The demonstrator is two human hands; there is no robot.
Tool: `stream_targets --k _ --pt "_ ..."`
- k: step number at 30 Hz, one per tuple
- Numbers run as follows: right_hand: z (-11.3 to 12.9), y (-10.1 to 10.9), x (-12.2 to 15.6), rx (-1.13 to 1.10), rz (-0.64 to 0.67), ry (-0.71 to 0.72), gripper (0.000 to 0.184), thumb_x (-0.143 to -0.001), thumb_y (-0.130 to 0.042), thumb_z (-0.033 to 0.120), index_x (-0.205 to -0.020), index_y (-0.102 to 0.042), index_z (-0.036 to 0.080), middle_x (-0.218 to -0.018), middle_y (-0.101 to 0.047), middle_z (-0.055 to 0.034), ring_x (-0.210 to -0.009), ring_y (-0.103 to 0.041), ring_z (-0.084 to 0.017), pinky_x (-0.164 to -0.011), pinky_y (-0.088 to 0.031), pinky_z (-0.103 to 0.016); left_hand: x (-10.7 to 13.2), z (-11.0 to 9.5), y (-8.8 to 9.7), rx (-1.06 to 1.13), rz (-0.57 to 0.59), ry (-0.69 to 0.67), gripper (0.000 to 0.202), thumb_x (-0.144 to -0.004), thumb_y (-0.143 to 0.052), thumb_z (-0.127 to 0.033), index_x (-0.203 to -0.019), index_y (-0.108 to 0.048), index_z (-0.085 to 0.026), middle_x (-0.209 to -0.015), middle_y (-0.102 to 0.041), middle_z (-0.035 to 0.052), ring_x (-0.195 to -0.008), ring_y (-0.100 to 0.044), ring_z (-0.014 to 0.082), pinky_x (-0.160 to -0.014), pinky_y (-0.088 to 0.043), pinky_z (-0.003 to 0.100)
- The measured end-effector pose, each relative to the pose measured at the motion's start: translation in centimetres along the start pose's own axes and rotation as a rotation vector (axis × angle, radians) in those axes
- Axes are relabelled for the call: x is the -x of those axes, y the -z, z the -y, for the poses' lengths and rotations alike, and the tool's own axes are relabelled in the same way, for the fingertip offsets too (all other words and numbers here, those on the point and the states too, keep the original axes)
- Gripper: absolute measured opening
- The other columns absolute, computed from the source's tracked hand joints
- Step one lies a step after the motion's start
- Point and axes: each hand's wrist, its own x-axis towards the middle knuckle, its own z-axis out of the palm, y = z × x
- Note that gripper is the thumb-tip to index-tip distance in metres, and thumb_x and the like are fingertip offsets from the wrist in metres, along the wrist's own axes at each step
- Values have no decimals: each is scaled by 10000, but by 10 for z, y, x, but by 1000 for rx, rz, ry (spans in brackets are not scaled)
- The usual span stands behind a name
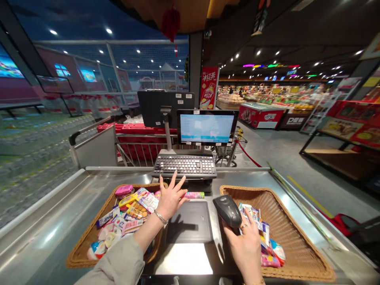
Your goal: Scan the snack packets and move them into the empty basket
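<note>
My left hand [172,198] is stretched out with spread fingers just in front of the keyboard [185,164], above the right edge of the left wicker basket [86,237]. That basket holds many small packaged sweets [127,217]. A thin pink-and-green tube [194,195] lies beyond my left fingertips. In my right hand [245,241] is a black handheld barcode scanner [228,210], its head pointing away to the upper left. The scanner is over the left side of the right wicker basket [297,233], where several sweets [271,251] lie partly hidden by my hand.
A dark flat panel [190,221] is set in the metal counter [53,213] between the baskets. Behind the keyboard stand a lit monitor [207,127] and a second screen's back [156,113]. Carts and a metal railing [142,148] stand beyond the counter.
</note>
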Motion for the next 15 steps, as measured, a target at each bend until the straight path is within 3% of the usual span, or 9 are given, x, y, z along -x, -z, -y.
stream_targets --k 10,15 --pt "-14 21 1 21 -78 -116 336 -756 -636 410 -1010 -721 208 -1229 -639 -131 -1306 -430 -332 -1074 -327 -519 -23 -21 -15 55 20 -114 197 -801 -708 -397 -985 -694 -329 -1468 -467 2 -1437 -252 357 -1079 98 748" --pt "-17 32 0 34 -103 -229 415 -738 -627 468 -1054 -705 210 -1249 -630 -118 -1318 -420 -318 -1083 -321 -527 -33 -31 -26 92 -17 -173 192 -804 -701 -421 -970 -701 -325 -1450 -493 5 -1432 -265 360 -1074 101 750"
